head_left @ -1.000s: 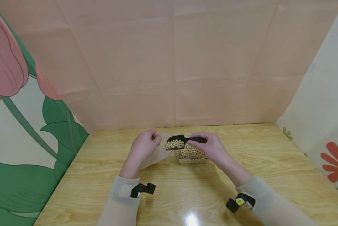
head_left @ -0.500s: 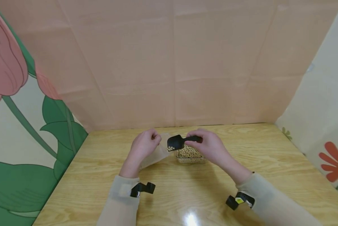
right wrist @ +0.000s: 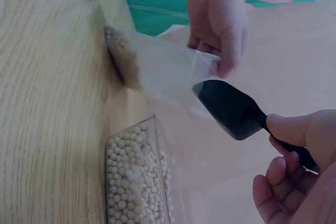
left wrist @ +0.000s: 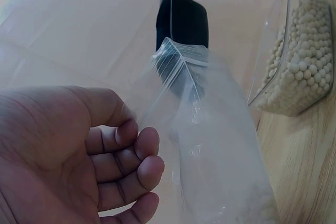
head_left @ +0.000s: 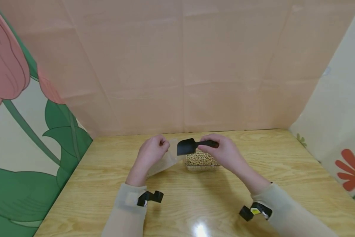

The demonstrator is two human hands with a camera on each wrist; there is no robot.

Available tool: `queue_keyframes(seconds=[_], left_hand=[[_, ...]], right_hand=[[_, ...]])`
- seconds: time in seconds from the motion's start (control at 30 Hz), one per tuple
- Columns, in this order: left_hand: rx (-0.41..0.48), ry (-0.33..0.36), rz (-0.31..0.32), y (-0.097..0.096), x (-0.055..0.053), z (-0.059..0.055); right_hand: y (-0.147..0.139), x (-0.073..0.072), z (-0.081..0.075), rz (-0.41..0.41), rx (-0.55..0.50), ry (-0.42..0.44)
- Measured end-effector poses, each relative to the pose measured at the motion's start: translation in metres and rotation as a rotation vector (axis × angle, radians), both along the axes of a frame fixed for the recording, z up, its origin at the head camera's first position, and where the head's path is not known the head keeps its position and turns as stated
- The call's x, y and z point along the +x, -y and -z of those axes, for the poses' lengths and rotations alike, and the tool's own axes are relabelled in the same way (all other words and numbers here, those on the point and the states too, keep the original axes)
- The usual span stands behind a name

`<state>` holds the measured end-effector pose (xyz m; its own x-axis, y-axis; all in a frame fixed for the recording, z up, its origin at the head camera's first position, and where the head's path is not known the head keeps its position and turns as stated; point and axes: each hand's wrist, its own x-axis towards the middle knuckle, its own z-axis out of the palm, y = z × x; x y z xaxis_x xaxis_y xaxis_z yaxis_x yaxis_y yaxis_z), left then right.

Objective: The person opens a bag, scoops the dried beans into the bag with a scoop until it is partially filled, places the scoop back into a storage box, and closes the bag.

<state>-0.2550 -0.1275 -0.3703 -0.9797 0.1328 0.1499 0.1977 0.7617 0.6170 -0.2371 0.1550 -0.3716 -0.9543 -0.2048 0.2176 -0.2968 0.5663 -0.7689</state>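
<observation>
My left hand (head_left: pixel 153 150) pinches the top edge of a clear plastic zip bag (left wrist: pixel 220 145) between thumb and forefinger, its other fingers loosely curled. Beans (right wrist: pixel 124 59) lie in the bottom of the bag, which hangs upright in the left wrist view. My right hand (head_left: pixel 223 149) grips the handle of a black scoop (head_left: pixel 187 146). The scoop's tip is inside the bag's mouth, its bowl tipped down; no beans show on it. Beneath the scoop and right hand stands a clear box (right wrist: pixel 157 150) full of pale round beans (head_left: pixel 202 158).
All of this is on a wood-grain table (head_left: pixel 177 197). A pink covering (head_left: pixel 180 65) rises behind its far edge. Walls with painted flowers stand to the left and right. A small black camera (head_left: pixel 150 198) is strapped at each wrist.
The heaped beans have left the scoop as it tipped toward the bag. The right hand first shifted slightly left, then back right and up. The left hand has stayed in place.
</observation>
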Motion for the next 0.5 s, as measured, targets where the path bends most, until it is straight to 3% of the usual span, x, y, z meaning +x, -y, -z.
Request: queue_keyframes(seconds=[0.5], left_hand=[[-0.001, 0.004, -0.008, 0.000, 0.000, 0.000]], right_hand=[[-0.050, 0.000, -0.002, 0.114, -0.025, 0.035]])
